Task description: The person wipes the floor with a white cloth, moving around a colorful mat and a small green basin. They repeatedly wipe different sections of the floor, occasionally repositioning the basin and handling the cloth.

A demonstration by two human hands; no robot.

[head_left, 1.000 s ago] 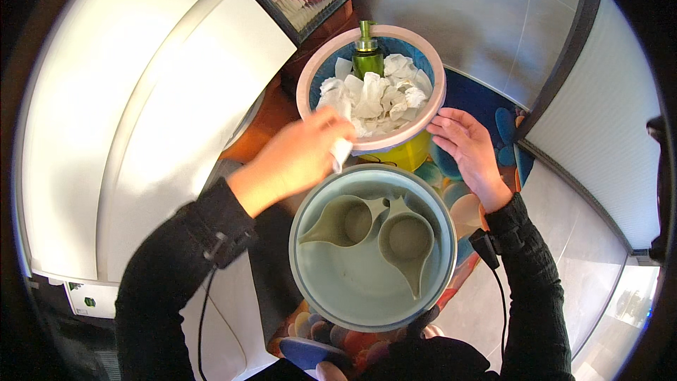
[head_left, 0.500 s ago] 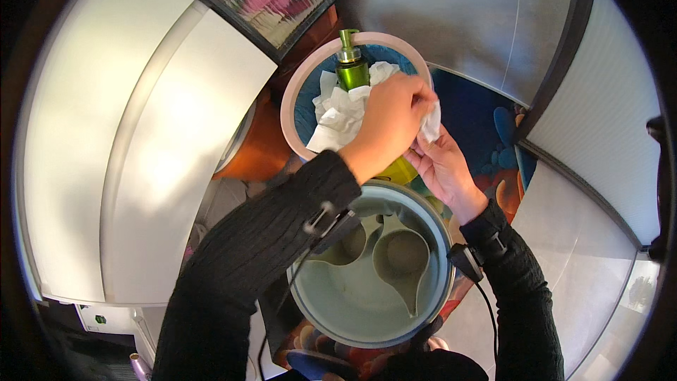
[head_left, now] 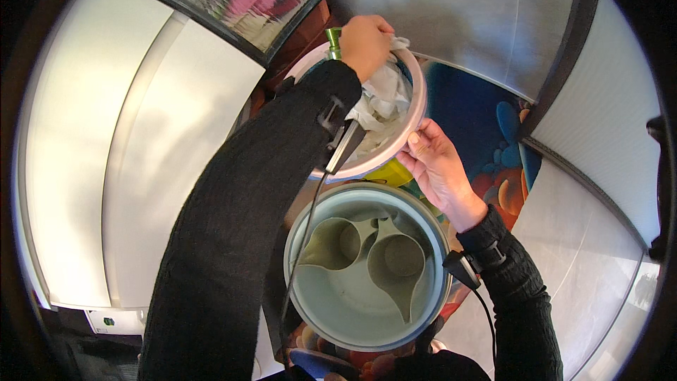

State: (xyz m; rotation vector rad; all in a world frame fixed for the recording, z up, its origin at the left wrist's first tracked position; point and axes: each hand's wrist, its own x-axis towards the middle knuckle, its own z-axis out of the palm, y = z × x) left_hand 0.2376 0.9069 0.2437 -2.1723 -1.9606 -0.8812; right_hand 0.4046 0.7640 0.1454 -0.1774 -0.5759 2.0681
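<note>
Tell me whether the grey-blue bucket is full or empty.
Nearly empty: the grey-blue bucket holds only two scoops lying on its bare bottom; no liquid or powder shows.

Crumpled white paper [head_left: 384, 95] is looking soft and matt inside the smooth pink-rimmed plastic bowl [head_left: 415, 109]. The grey basin [head_left: 331, 303] below is showing a dull, satiny plastic sheen, with two matt scoops [head_left: 367, 254] lying in it. Brushed metal panelling [head_left: 486, 21] is gleaming behind. Both sleeves [head_left: 240, 226] are reading as black knitted cloth.
</note>
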